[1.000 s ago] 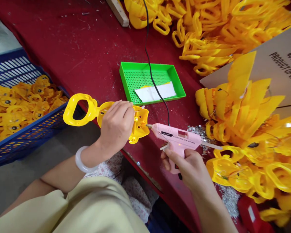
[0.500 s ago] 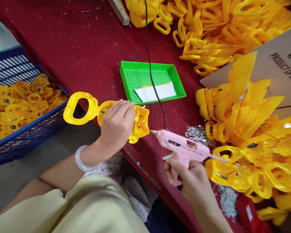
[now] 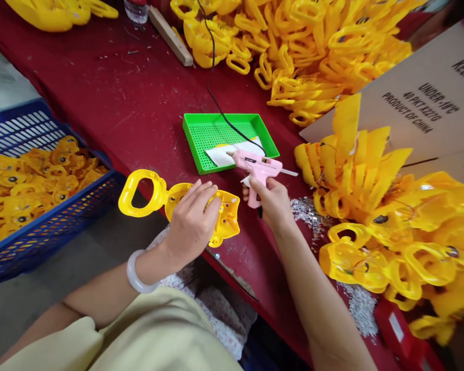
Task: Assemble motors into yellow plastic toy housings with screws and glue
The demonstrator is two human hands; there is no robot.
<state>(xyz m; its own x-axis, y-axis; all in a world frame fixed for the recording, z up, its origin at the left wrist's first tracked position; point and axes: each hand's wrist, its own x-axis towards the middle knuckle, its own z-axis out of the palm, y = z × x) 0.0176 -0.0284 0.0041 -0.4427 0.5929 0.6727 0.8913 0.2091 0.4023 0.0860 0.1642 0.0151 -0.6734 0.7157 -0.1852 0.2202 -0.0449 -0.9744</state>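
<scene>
Hot glue gun (image 3: 257, 167): pale pink, centre. Moulded plastic piece (image 3: 226, 221): bright yellow, 8 o'clock. Perforated tray (image 3: 265, 135): vivid green, 12 o'clock. Crate (image 3: 34, 103): blue, 9 o'clock. Table cover (image 3: 100, 93): deep red, 10 o'clock. Sleeve (image 3: 150, 324): pale cream, 7 o'clock. Cloth (image 3: 226, 319): white, small pinkish florals, 6 o'clock.

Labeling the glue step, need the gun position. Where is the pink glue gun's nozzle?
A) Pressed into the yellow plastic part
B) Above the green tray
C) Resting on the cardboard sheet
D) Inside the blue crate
B: the right hand holds the pink glue gun up, its nozzle over the white paper in the green tray, apart from the yellow plastic part.
</scene>
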